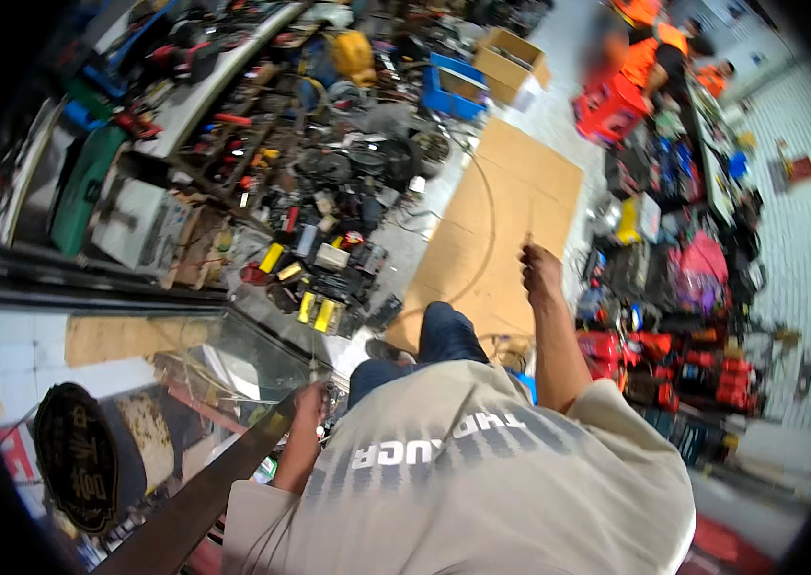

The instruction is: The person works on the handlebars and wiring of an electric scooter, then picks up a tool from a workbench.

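Note:
My right hand (543, 275) is stretched forward over a flat sheet of cardboard (530, 172) on the floor. Its fingers are closed, and a slim rod-like tool (530, 225) points up from them; its exact kind is too small to make out. Lower on the left, my left hand (308, 401) is curled closed beside the dark frame (223, 479) of a glass door. Whatever the left fingers grip is too small and partly hidden to name.
Piles of used tools and parts (329, 192) spread to the left. Red tool cases (731, 383) and bags stand along the right. A blue crate (453, 88) and an open carton (511, 65) sit ahead. Farther off, people in orange vests (652, 57) are near a red box (608, 110).

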Demonstrator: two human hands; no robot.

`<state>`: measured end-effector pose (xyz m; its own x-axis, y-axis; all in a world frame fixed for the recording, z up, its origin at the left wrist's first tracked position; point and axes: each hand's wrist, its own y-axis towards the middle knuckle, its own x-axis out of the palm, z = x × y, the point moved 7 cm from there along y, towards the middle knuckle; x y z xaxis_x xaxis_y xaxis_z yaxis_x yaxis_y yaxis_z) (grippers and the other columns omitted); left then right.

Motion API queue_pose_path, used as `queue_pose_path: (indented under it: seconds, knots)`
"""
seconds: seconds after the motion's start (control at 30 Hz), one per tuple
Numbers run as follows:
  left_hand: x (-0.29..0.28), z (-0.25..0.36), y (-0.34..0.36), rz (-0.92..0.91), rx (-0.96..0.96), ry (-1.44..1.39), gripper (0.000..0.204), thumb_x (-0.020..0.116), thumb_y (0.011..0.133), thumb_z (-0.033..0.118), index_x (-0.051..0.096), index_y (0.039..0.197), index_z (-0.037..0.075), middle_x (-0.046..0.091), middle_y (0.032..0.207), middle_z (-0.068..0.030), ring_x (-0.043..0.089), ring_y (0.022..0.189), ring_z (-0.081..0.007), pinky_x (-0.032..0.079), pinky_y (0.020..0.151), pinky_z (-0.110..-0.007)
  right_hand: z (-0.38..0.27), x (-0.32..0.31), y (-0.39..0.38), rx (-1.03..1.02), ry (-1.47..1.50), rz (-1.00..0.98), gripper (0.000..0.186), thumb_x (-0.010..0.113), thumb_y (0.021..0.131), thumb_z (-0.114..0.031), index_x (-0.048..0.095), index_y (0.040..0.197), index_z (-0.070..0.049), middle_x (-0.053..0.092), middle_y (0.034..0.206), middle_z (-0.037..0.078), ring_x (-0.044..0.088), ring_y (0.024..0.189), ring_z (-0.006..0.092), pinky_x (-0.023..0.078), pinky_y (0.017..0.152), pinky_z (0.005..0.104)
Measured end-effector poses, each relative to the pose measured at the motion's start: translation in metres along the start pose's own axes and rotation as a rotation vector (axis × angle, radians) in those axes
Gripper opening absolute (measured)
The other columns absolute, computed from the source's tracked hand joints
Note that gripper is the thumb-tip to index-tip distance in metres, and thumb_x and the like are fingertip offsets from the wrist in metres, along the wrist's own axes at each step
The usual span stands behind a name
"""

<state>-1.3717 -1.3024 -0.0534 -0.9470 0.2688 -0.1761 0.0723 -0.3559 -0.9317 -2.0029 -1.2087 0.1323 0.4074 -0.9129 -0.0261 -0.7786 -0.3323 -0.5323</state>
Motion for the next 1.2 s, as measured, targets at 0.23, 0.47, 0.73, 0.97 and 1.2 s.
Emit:
queue_pose_path:
  seconds: [0.23, 0.47, 0.73, 0.97, 1.2]
  knots:
    - [0.011, 0.117, -0.007, 0.078, 0.266, -0.301, 0.023, 0.073, 0.091, 0.028, 0.061, 0.085, 0.009, 0.053, 0.064, -0.001, 0.044, 0.043, -0.0132, 0.031, 0.036, -0.033, -0.001, 0.139, 0.026, 0.078, -0.286, -0.266, 0.014, 0.067, 0.097, -0.018, 0.069, 0.1, -0.005, 0.06, 0.071, 0.002, 0.041, 0.044, 0.0067, 0.026, 0.038, 0.0242]
    - [-0.003, -0.032, 0.032, 0.265, 0.103, -0.587, 0.024, 0.069, 0.095, 0.03, 0.062, 0.078, 0.016, 0.052, 0.062, 0.0018, 0.049, 0.046, -0.0116, 0.038, 0.042, -0.03, 0.067, 0.335, 0.135, 0.169, -0.7, -0.573, 0.022, 0.069, 0.095, -0.02, 0.072, 0.104, 0.0, 0.067, 0.078, 0.006, 0.051, 0.055, 0.0125, 0.037, 0.046, 0.0297]
    - [0.161, -0.129, -0.166, 0.527, -0.257, -0.668, 0.026, 0.059, 0.104, 0.036, 0.056, 0.085, 0.019, 0.046, 0.063, 0.0025, 0.046, 0.048, -0.0147, 0.036, 0.042, -0.033, 0.151, 0.679, 0.283, -0.718, -1.155, -0.85, 0.054, 0.068, 0.093, -0.056, 0.078, 0.104, -0.004, 0.075, 0.107, 0.025, 0.071, 0.107, 0.0432, 0.057, 0.093, 0.0497]
    - [0.291, 0.007, -0.201, 0.535, -0.505, -0.711, 0.022, 0.057, 0.104, 0.031, 0.058, 0.087, 0.016, 0.051, 0.067, -0.0013, 0.05, 0.051, -0.0188, 0.039, 0.045, -0.036, 0.125, 0.859, 0.272, -0.48, -1.302, -0.833, 0.052, 0.072, 0.088, -0.051, 0.073, 0.107, -0.002, 0.075, 0.112, 0.023, 0.07, 0.111, 0.04, 0.057, 0.093, 0.0462]
    - [0.323, 0.075, -0.19, 0.527, -0.532, -0.716, 0.02, 0.056, 0.103, 0.027, 0.061, 0.09, 0.013, 0.056, 0.071, -0.0052, 0.053, 0.054, -0.0229, 0.041, 0.048, -0.038, 0.135, 0.935, 0.284, -0.596, -1.346, -0.799, 0.052, 0.078, 0.081, -0.043, 0.068, 0.108, 0.0, 0.076, 0.112, 0.02, 0.073, 0.108, 0.035, 0.058, 0.092, 0.0435]
